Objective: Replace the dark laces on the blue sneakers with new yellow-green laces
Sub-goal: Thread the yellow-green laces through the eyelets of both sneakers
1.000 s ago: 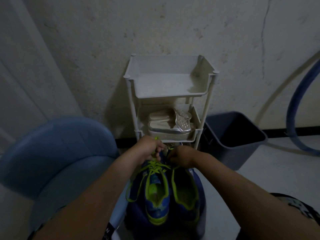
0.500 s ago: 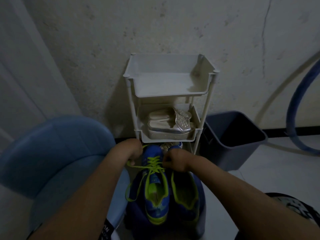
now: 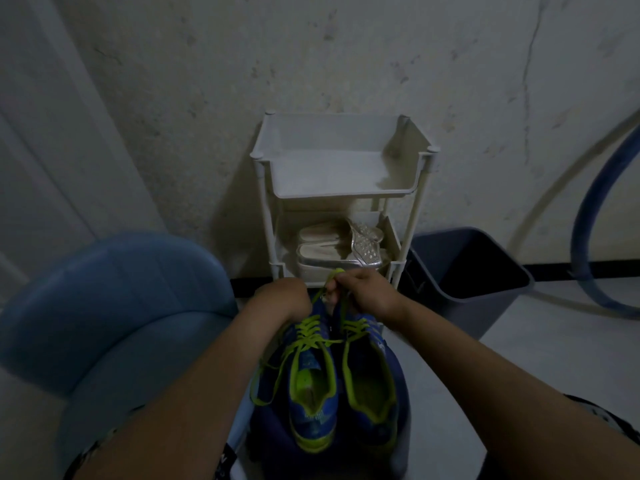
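Both forearms are bare down to the left hand [image 3: 284, 299] and the right hand [image 3: 367, 292]. Dark cloth with a pale speckled print [image 3: 602, 415] shows at lower right. A dark garment edge with white lettering [image 3: 224, 460] shows at bottom left.

Pale floor [image 3: 536, 358] occupied the lower right. On it stood a white tiered rack [image 3: 343, 195] at centre and a dark bin [image 3: 478, 306] beside it. The middle tier held silver sandals [image 3: 332, 251]. The blue sneakers [image 3: 311, 410] rested on an unidentified dark blue surface [image 3: 401, 375].

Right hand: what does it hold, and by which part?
The right hand pinches the yellow-green lace at its raised part above the sneakers; whether that is its end cannot be told.
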`<move>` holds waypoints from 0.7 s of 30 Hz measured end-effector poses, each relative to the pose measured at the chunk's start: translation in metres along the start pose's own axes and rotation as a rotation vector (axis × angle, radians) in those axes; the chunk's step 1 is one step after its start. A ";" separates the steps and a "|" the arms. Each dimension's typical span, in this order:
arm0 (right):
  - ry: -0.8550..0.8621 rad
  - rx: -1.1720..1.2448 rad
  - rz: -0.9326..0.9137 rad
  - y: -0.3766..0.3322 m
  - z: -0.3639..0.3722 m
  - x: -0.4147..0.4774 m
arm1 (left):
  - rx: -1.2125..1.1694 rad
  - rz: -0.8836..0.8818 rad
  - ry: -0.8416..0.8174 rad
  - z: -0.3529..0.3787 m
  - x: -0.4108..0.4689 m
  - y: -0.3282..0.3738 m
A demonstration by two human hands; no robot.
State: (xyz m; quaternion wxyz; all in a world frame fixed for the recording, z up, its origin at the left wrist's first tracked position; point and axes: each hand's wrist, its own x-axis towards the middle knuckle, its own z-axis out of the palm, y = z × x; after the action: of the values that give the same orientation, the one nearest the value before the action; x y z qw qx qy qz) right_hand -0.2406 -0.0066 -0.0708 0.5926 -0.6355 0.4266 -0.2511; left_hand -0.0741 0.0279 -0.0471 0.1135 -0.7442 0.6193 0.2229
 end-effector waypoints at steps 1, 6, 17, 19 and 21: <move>0.020 0.038 -0.007 -0.004 -0.001 -0.002 | -0.041 0.026 -0.014 0.001 -0.001 0.005; 0.055 0.122 -0.090 -0.011 -0.011 0.000 | -0.323 0.164 -0.075 0.011 0.000 0.022; 0.070 0.132 -0.100 -0.026 -0.020 -0.014 | -1.288 0.304 -0.098 -0.003 -0.004 0.043; 0.063 0.109 -0.096 -0.026 -0.022 -0.015 | -1.379 0.429 -0.084 -0.005 -0.005 0.044; 0.039 0.096 -0.105 -0.025 -0.022 -0.015 | -1.437 0.479 -0.036 -0.007 -0.006 0.044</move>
State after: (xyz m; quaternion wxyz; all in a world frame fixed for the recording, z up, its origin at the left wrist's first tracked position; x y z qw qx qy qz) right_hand -0.2602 -0.0077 -0.0399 0.5998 -0.6228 0.3919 -0.3143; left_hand -0.1160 0.0209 -0.0339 -0.4408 -0.4767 0.4644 0.6023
